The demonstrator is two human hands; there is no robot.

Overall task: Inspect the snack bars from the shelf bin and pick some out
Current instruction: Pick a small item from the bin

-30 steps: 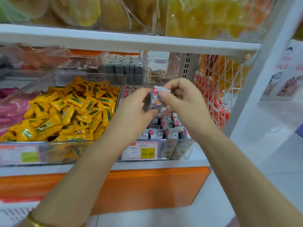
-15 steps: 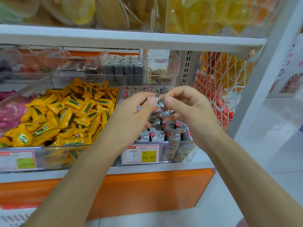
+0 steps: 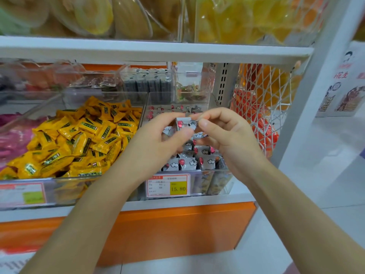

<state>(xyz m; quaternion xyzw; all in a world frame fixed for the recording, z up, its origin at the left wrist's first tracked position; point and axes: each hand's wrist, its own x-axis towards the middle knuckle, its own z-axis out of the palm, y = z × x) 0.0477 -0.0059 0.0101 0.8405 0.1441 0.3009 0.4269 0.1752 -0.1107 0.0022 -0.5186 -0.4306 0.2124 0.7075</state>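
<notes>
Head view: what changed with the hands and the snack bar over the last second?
The snack bar has been turned from roughly upright to lying sideways between the fingertips. Nothing was picked up or let go: left hand and right hand keep their grip on it, over the same bin. Yellow packets unchanged.

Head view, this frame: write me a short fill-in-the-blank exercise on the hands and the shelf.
1. The left hand and right hand grip a grey snack bar over the bin whose price tag reads ____.
2. The neighbouring bin on the left holds ____ packets.
3. The panel beneath the shelf is ____.

Missing words: 15.80; yellow; orange.
</notes>
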